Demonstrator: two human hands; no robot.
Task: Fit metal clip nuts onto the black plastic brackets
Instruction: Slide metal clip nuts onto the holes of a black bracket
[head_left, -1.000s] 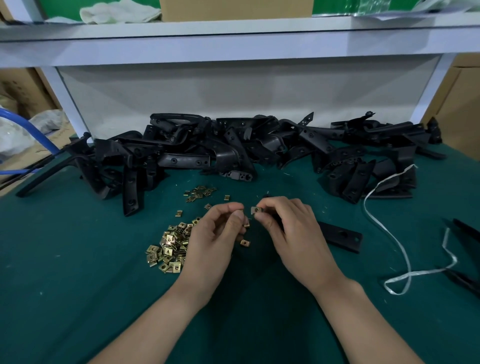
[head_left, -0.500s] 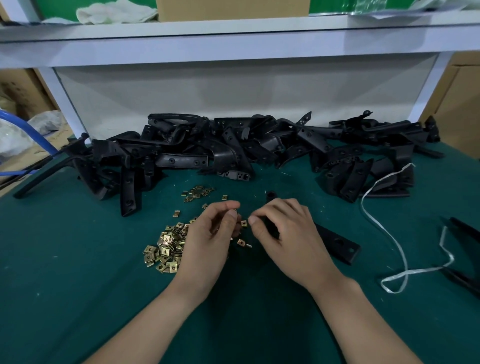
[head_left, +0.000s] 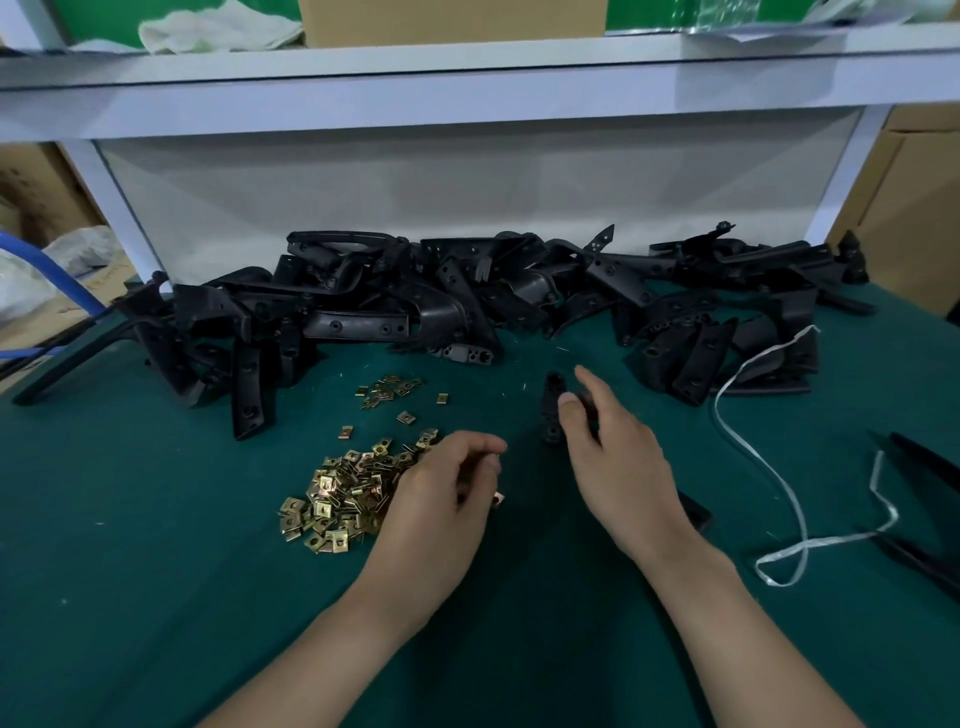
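The right hand (head_left: 613, 467) grips one bracket (head_left: 550, 410) at mid-table. The left hand (head_left: 441, 504), fingers curled beside the clip pile (head_left: 337, 499), may pinch a clip; this cannot be told. The bracket heap (head_left: 467, 301) along the far edge suggests most fitting remains.

The bench (head_left: 156, 597) surface was a uniform dark green with no pattern. The heaped brackets (head_left: 363, 327) were plain matt black, as was the single bracket (head_left: 550, 421) in front of them. The clip nuts (head_left: 337, 499) were brass-yellow with a metallic sheen. The strap (head_left: 779, 493) was white. The shelf (head_left: 467, 78) was white, the hose (head_left: 67, 275) blue, the cardboard box (head_left: 452, 21) brown and the cloth (head_left: 218, 28) off-white.
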